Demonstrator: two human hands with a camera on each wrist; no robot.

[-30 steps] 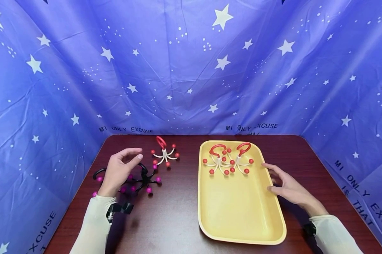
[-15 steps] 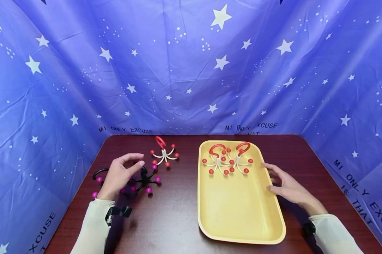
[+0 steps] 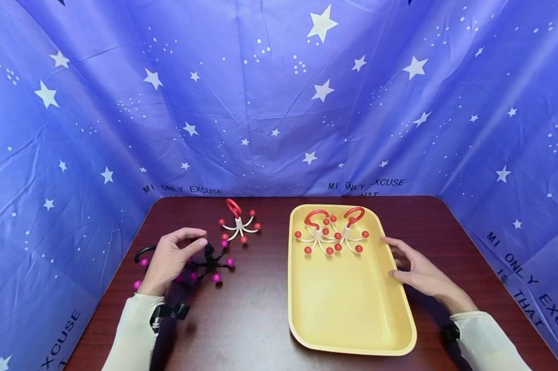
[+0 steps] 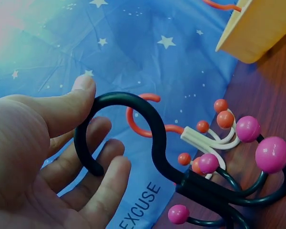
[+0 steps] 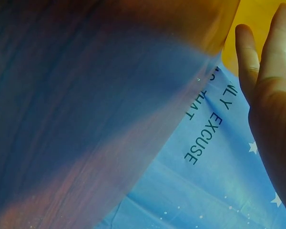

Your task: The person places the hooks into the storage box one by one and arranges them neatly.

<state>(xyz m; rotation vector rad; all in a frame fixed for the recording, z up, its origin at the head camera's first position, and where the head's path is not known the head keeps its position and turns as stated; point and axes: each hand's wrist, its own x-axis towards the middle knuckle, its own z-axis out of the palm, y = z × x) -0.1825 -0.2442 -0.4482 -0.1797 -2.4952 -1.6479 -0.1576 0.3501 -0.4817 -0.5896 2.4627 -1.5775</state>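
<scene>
My left hand (image 3: 165, 263) pinches the curved handle of a black claw massager (image 3: 212, 264) with magenta balls. In the left wrist view the thumb lies against its black hook (image 4: 117, 98); the index fingertip is hidden, and the other fingers are loosely bent behind. A second black massager (image 3: 144, 252) is partly covered by that hand. Just behind stands a white massager with a red hook (image 3: 239, 224). On the right, my right hand (image 3: 420, 275) rests with extended fingers on the rim of the yellow tray (image 3: 334, 350). Two red-and-white massagers (image 3: 318, 234) stand at the tray's far end.
Everything sits on a dark reddish-brown table (image 3: 246, 314). A blue star-patterned curtain (image 3: 260, 113) hangs behind the table and along both sides.
My left hand has lowered onto the nearer black massager's hook, its thumb and index now at the handle. The right hand, tray and massagers keep their places.
</scene>
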